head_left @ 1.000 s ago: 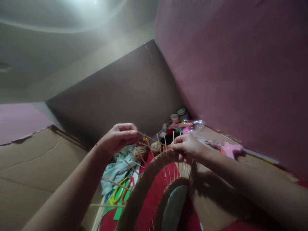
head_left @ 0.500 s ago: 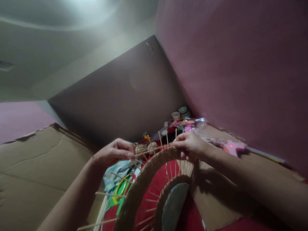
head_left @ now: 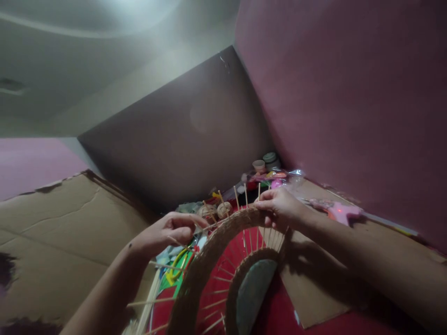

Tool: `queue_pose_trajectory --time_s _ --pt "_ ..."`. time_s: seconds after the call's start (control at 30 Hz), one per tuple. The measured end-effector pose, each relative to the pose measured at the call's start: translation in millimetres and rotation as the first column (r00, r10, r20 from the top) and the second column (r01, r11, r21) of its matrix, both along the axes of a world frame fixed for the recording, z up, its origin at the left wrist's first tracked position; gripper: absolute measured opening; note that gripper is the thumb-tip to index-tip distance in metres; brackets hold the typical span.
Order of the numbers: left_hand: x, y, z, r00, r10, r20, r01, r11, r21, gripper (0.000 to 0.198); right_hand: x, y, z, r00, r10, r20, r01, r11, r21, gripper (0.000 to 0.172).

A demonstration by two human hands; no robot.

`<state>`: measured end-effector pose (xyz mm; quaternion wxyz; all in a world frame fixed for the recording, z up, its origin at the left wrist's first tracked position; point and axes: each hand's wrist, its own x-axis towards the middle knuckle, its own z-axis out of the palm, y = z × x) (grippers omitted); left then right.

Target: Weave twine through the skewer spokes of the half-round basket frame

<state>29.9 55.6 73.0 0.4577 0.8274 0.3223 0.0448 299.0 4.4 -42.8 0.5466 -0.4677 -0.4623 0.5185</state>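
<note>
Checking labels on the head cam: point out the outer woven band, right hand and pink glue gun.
Outer woven band [head_left: 201, 263]: head view, on the woven face of its curve.
Right hand [head_left: 280, 207]: head view, middle of the hand.
Pink glue gun [head_left: 345, 213]: head view, body beside the red light.

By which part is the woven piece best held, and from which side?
Probably by its outer band, coming from the right, where the right hand grips the upper edge. The band looks broad and densely woven, whereas the thin sticks project beyond it and might bend.
</note>
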Motion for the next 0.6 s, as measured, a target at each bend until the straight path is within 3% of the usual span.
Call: queue_pose_trajectory --time_s 0.27,0.3,0.37,0.43,0.47,0.5,0.6 --pt "29.9 -12.3 2.7 0.997 -0.006 -0.078 0.022 0.976 0.215 0.021 3.0 2.4 -3.1 1.000 0.024 0.019 -0.025 0.998 0.055 0.011" --pt "30.3 -12.4 2.7 0.997 -0.005 -0.079 0.023 0.974 0.226 0.020 3.2 0.2 -1.8 0.998 -0.026 0.058 0.022 0.997 0.071 0.013" --pt "29.6 -12.5 2.2 0.997 -0.001 -0.076 0.019 0.971 0.239 0.021 1.5 -7.5 2.8 0.950 -0.277 0.146 0.244 0.947 0.206 0.019" --pt "28.3 -12.7 1.6 0.998 0.003 -0.069 0.014 0.969 0.245 0.022 -4.4 -17.7 9.5 0.808 -0.568 0.159 0.451 0.768 0.455 0.023" --pt "27.7 -12.9 1.3 0.998 0.006 -0.066 0.010 0.969 0.246 0.022 -9.1 -22.4 13.3 0.787 -0.598 0.151 0.435 0.712 0.551 0.025" --pt "27.3 -13.2 1.2 0.998 0.008 -0.064 0.008 0.970 0.244 0.022 -14.6 -26.2 17.1 0.811 -0.564 0.155 0.368 0.698 0.614 0.025" --pt "27.1 -14.5 1.0 0.998 0.018 -0.065 -0.003 0.972 0.233 0.022 -33.5 -29.2 27.8 0.923 -0.311 0.224 0.125 0.797 0.591 0.030"
